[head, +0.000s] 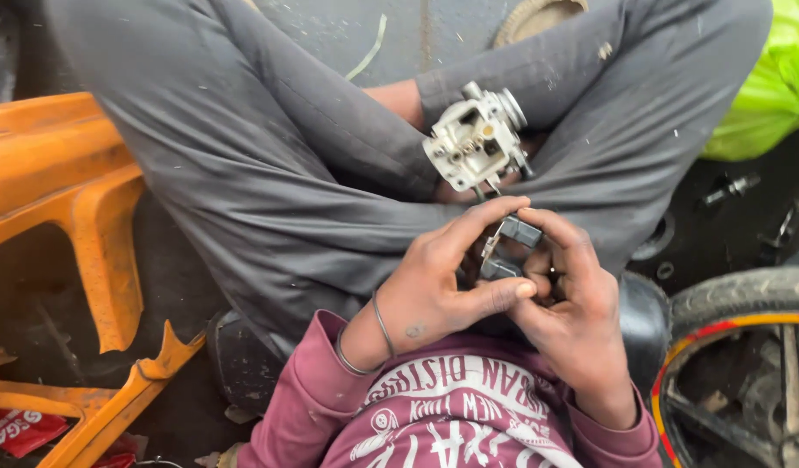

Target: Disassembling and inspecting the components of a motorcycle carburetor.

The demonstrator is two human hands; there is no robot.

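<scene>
Grey metal, dark plastic, greasy fingers: both hands meet low in the lap over a small part. It looks like a carburettor float (509,245), two dark blocks joined by a thin pale metal bracket, and it sits pinched between the two hands, just below the carburettor body (476,141). Left hand (434,290) has its fingertips curled over the top of the float and its thumb stretched across beneath; right hand (573,303) closes in from the other side, index finger laid over the upper block. Both grips are closed on that one small piece, and it is a fingertip hold, not a fist.

The whitish carburettor body rests open side up on the crossed legs in grey trousers (243,165), apart from both hands, with nothing steadying it. That, to my eye, is the first risk: a shift of the knees could tip it and roll it off onto the dark floor (417,35), where grit could get into the open bowl.

Second risk is the float itself. The bracket looks thin, and squeezing from two sides could bend it. Oily fingers could also let it slip down between the legs.

Around the sitter: an orange plastic body panel (61,191) on the left, a tyre with a red and yellow rim stripe (746,303) on the right, a bright green bag (776,87) upper right, small bolts (733,186) loose on the ground near it, easy to lose.
</scene>
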